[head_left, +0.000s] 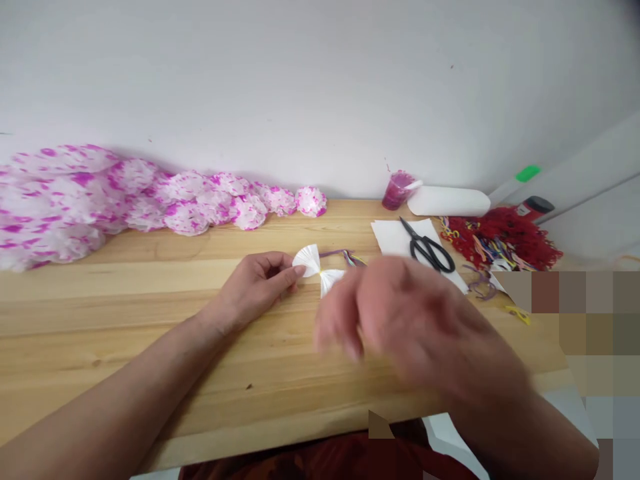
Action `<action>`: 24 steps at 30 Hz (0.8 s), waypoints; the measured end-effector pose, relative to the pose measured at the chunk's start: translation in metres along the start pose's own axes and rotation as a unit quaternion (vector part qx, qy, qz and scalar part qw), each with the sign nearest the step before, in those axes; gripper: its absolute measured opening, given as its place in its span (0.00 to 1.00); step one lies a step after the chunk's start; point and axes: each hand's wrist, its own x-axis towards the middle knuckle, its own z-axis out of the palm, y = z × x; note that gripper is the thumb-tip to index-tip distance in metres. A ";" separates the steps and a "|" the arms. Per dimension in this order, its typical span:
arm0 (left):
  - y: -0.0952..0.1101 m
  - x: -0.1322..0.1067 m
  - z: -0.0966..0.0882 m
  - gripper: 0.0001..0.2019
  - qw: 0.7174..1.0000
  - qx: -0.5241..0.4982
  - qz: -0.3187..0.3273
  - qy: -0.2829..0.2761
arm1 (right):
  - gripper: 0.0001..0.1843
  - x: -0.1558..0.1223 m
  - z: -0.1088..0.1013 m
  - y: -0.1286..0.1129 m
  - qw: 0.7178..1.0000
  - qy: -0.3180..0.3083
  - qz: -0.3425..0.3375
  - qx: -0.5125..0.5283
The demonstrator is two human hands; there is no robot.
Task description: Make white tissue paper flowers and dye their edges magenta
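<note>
A white pleated tissue-paper bow (pixel 306 259), cinched at its middle with what looks like yellow thread, stands out over the wooden table. My left hand (pixel 267 277) pinches the bow's left fan between thumb and fingers. My right hand (pixel 395 307) is smeared by motion and covers part of the right fan. Whether it touches the paper or holds anything cannot be made out. Behind the bow lie several coloured strings (pixel 349 257), purple and yellow among them.
Pink-spotted white paper pompoms (pixel 190 200) line the wall at left. Black-handled scissors (pixel 431 250) lie on white paper sheets (pixel 393 235). Further right are a cup of magenta liquid (pixel 397 190), a white roll (pixel 447 201), a red yarn pile (pixel 520 233) and a yellow string (pixel 519 314).
</note>
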 end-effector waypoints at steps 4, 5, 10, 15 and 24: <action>0.001 -0.002 -0.002 0.17 0.999 0.026 0.017 0.013 | 0.15 0.041 0.004 0.033 0.995 0.079 0.001 -0.062; 0.000 -0.002 -0.002 0.17 0.999 0.025 0.025 0.008 | 0.17 0.046 0.006 0.042 0.995 0.068 0.035 -0.066; -0.002 -0.001 -0.006 0.16 0.997 0.015 0.060 -0.040 | 0.20 0.055 0.016 0.061 0.985 0.051 0.162 0.006; -0.001 0.000 -0.009 0.17 0.994 0.000 0.100 -0.052 | 0.21 0.059 0.014 0.056 0.978 -0.008 0.200 0.063; -0.003 0.006 -0.013 0.24 0.998 0.015 0.059 0.028 | 0.22 0.063 0.013 0.063 0.983 0.082 0.144 0.074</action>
